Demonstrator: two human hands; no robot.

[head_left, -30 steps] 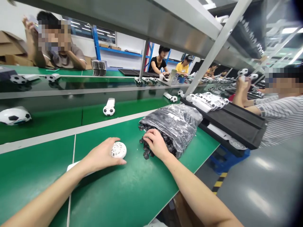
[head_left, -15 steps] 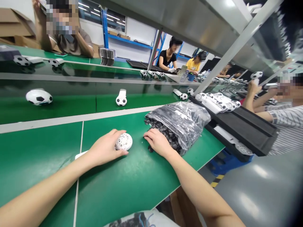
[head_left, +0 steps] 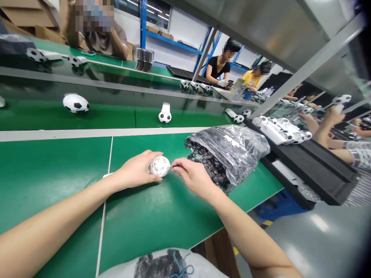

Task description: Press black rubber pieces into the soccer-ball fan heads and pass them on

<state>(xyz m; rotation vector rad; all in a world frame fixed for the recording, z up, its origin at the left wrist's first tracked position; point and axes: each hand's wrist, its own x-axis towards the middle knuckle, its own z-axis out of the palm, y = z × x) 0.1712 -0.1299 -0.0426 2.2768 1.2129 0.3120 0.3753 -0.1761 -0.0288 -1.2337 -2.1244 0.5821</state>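
My left hand (head_left: 139, 170) is closed around a white soccer-ball-shaped housing (head_left: 160, 166) with cut-out openings, its pale handle (head_left: 108, 175) partly hidden under my wrist. Just right of the housing, my right hand (head_left: 189, 173) pinches a small black piece (head_left: 175, 166) between thumb and fingers, a short gap from the ball. Beyond that hand lies a clear plastic bag (head_left: 240, 148), its mouth spilling many small black pieces (head_left: 213, 164) onto the green table (head_left: 139, 227).
Along the green conveyor (head_left: 116, 114) sit a white-and-black ball unit (head_left: 75, 103) and another with a handle (head_left: 165, 114). Black trays (head_left: 321, 162) at the right carry several white units (head_left: 282, 129). Co-workers sit across the line, and one is at the far right.
My right hand has moved left from the bag's spilled pieces toward the housing, with the small black piece in its fingers. The view has shifted, and the ball unit on the conveyor sits further right.
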